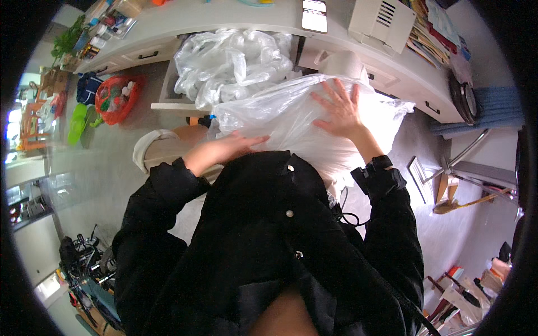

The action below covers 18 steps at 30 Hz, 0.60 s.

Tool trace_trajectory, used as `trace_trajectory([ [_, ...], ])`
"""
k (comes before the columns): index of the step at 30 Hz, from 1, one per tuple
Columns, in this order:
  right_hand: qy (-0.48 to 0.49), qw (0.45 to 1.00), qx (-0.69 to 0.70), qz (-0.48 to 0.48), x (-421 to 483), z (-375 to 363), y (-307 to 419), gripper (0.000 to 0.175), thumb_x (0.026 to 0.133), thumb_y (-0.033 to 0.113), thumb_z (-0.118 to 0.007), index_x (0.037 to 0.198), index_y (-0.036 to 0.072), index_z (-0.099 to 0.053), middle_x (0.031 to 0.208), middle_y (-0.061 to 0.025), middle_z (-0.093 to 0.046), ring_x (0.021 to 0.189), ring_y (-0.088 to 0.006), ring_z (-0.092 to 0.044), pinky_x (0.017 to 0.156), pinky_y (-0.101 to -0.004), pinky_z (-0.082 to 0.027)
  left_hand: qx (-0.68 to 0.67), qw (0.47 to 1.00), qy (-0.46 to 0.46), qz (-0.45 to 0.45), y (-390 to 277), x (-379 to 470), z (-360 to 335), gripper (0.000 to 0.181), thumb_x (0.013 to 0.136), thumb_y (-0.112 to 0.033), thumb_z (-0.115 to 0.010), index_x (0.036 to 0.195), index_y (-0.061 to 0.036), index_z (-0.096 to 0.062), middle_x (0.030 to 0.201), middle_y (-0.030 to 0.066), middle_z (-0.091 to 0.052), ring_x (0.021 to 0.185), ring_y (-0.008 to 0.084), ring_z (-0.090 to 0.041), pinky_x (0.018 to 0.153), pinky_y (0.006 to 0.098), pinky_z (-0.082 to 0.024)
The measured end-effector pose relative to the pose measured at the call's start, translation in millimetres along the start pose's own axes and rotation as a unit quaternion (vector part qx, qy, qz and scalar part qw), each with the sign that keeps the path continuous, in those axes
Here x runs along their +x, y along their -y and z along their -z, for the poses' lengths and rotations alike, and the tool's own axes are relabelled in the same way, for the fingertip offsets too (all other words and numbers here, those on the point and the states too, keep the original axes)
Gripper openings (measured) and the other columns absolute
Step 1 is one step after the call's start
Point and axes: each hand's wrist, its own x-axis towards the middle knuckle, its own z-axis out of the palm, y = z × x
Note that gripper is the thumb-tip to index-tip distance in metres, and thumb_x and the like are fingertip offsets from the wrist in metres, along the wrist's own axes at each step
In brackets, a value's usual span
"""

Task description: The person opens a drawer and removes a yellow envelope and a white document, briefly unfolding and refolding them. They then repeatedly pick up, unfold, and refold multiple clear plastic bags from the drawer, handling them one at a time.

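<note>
A large translucent white plastic bag (290, 122) lies spread flat over my lap. My right hand (338, 111) presses on its upper right part, palm down with the fingers apart. Lower and to the left, my left hand (235, 147) rests at the bag's near edge, its fingers stretched out and slightly blurred. Neither hand grips anything that I can see. Just beyond the bag, a pulled-out drawer (168, 106) is heaped with crumpled clear plastic bags (235, 63). The spread bag overlaps the drawer's right front corner.
A white desk (269, 21) runs across the far side, bearing a phone (314, 17), a white box-shaped device (380, 23) and stacked papers (428, 38). On the floor at left are a red bag of small items (117, 98) and green slippers (77, 124). A broom (447, 206) lies at right.
</note>
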Motion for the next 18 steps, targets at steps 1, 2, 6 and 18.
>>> trace_trajectory([
  [1,-0.048,0.999,0.021,0.004,1,-4,-3,0.072,0.073,0.054,-0.06,0.137,0.035,-0.033,0.149,-0.0016,-0.017,0.138,-0.0279,-0.009,0.106,-0.0616,0.001,0.012,0.997,-0.003,-0.076,3,-7,-3,0.053,0.09,-0.027,-0.044,0.141,-0.0262,-0.026,0.144,0.007,-0.032,0.127,0.0266,-0.038,0.107,0.0441,-0.026],
  [2,-0.087,0.996,0.034,0.011,-1,-8,-5,0.065,0.075,0.049,-0.06,0.134,0.031,-0.04,0.147,-0.004,-0.025,0.136,-0.0284,-0.016,0.107,-0.0585,-0.002,-0.005,0.997,0.018,-0.07,4,-14,-5,0.056,0.09,-0.023,-0.046,0.141,-0.0255,-0.024,0.144,0.0084,-0.031,0.128,0.0267,-0.036,0.107,0.0448,-0.026],
  [6,-0.135,0.983,0.124,-0.008,-12,-22,-11,0.051,0.078,0.04,-0.057,0.126,0.027,-0.051,0.142,-0.0075,-0.034,0.131,-0.0309,-0.027,0.104,-0.0592,-0.008,-0.152,0.976,0.096,0.121,5,-26,-8,0.068,0.083,-0.011,-0.056,0.142,-0.02,-0.023,0.14,0.0125,-0.036,0.125,0.0279,-0.038,0.105,0.043,-0.029],
  [18,-0.113,0.987,0.114,-0.028,-14,33,6,0.038,0.074,0.025,-0.067,0.11,0.017,-0.06,0.121,-0.0062,-0.053,0.114,-0.0245,-0.046,0.093,-0.0505,-0.032,0.116,0.849,-0.515,0.017,12,4,113,0.026,0.079,0.006,-0.048,0.097,-0.0097,-0.058,0.09,0.0071,-0.061,0.084,0.0198,-0.061,0.07,0.0317,-0.05],
])
